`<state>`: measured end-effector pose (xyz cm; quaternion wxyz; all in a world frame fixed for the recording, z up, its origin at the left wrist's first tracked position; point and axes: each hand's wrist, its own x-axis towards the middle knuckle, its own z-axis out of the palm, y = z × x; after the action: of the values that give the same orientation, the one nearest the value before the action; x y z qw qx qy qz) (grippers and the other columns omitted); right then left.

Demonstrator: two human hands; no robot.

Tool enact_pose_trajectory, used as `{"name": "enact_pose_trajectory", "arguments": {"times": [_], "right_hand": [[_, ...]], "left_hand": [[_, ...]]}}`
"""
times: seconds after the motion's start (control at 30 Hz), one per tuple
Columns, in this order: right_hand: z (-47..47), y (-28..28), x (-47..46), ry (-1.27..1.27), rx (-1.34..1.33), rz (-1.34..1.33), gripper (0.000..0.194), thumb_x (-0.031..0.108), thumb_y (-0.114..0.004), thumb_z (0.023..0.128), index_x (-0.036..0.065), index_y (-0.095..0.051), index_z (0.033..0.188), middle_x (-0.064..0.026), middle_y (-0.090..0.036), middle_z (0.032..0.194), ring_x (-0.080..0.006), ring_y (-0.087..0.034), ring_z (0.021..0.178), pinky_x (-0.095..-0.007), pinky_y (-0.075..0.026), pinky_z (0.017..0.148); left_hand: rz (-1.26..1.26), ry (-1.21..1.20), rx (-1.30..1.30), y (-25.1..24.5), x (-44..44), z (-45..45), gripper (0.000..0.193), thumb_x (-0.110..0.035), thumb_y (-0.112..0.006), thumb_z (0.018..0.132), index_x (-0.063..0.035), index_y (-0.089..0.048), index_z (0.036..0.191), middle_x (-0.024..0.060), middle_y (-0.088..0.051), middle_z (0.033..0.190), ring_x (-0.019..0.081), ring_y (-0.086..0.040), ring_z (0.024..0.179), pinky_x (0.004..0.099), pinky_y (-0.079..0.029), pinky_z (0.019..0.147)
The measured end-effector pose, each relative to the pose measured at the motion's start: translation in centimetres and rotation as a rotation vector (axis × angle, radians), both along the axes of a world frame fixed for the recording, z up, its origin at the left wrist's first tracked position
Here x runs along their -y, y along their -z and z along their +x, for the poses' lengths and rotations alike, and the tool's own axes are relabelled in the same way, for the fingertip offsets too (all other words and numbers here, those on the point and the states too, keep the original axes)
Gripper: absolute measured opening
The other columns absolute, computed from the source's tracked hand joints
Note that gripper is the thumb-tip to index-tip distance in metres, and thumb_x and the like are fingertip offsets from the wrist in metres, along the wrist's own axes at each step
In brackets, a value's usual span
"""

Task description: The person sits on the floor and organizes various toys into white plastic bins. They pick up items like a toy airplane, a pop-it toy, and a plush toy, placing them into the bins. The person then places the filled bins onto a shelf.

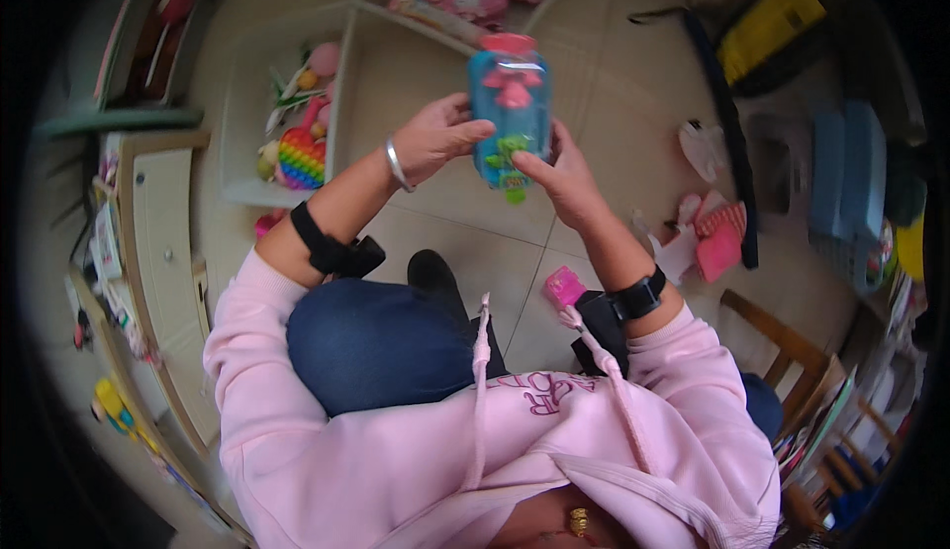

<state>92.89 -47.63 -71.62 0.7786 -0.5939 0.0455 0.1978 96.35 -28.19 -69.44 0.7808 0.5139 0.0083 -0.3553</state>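
Note:
Between both hands is a blue plastic toy (510,122), held up above the tiled floor. Pink figures show at its top end and green ones near its lower end; its exact kind is hard to tell. My left hand (439,137) grips its left side, thumb lying on the front face. On the opposite side, my right hand (560,174) holds the lower right part, with the thumb over the green piece. The fingers behind the toy are hidden.
A white bin (236,191) with a rainbow pop-it toy (302,159) stands left. Beyond is another bin (371,11) of pink items. Pink shoes (718,248) and a pink box (564,287) lie on the floor. A cabinet (165,252) flanks the left; a blue basket (846,193) is at right.

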Motion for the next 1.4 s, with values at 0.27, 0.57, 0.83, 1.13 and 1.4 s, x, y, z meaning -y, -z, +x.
{"name": "enact_pose_trajectory", "arguments": {"times": [0.27,0.57,0.83,1.13,1.4], "right_hand": [[1.6,-1.5,3.8,-0.254,-0.181,0.105,0.054,0.031,-0.066,0.076,0.001,-0.045,0.115,-0.0062,-0.056,0.103,-0.0174,-0.056,0.091,-0.0331,-0.046,0.078],[7.5,-0.1,13.6,-0.193,-0.285,0.089,0.052,0.031,-0.058,0.080,0.003,-0.043,0.121,-0.0077,-0.052,0.115,-0.0239,-0.051,0.104,-0.0402,-0.039,0.091],[7.6,1.4,10.1,-0.231,-0.292,0.089,0.060,0.034,-0.064,0.073,0.003,-0.043,0.120,-0.0075,-0.052,0.115,-0.0233,-0.050,0.105,-0.0390,-0.039,0.091],[5.0,-0.8,9.6,-0.296,-0.295,0.037,0.056,0.031,-0.063,0.075,0.002,-0.044,0.120,-0.0076,-0.053,0.112,-0.0227,-0.051,0.103,-0.0395,-0.040,0.091],[3.5,-1.5,10.4,-0.294,-0.258,0.021,0.063,0.032,-0.066,0.072,0.003,-0.040,0.121,-0.0072,-0.052,0.112,-0.0225,-0.051,0.104,-0.0382,-0.042,0.089]], "left_hand": [[0.375,-0.436,0.153,-1.7,-20.0,-3.4,0.041,-0.026,-0.055,0.086,-0.0025,-0.047,0.119,0.0083,-0.058,0.104,0.0144,-0.057,0.090,0.0256,-0.047,0.078],[0.999,-1.258,-0.501,1.6,-38.6,-36.5,0.023,-0.027,-0.051,0.087,-0.0071,-0.058,0.093,0.0029,-0.061,0.081,0.0114,-0.057,0.067,0.0239,-0.047,0.055],[0.992,-1.054,-0.977,12.2,-30.0,-43.3,0.024,-0.023,-0.057,0.079,-0.0071,-0.060,0.096,0.0018,-0.058,0.075,0.0132,-0.055,0.059,0.0242,-0.040,0.045],[0.873,-0.866,-0.631,13.5,-29.6,-28.0,0.049,-0.047,-0.062,0.076,-0.0058,-0.058,0.102,0.0030,-0.059,0.089,0.0102,-0.055,0.078,0.0290,-0.047,0.067],[0.510,-0.812,-0.612,14.2,-28.6,-20.0,0.056,-0.045,-0.066,0.074,-0.0032,-0.056,0.109,0.0086,-0.059,0.105,0.0166,-0.056,0.093,0.0295,-0.045,0.081]]}}
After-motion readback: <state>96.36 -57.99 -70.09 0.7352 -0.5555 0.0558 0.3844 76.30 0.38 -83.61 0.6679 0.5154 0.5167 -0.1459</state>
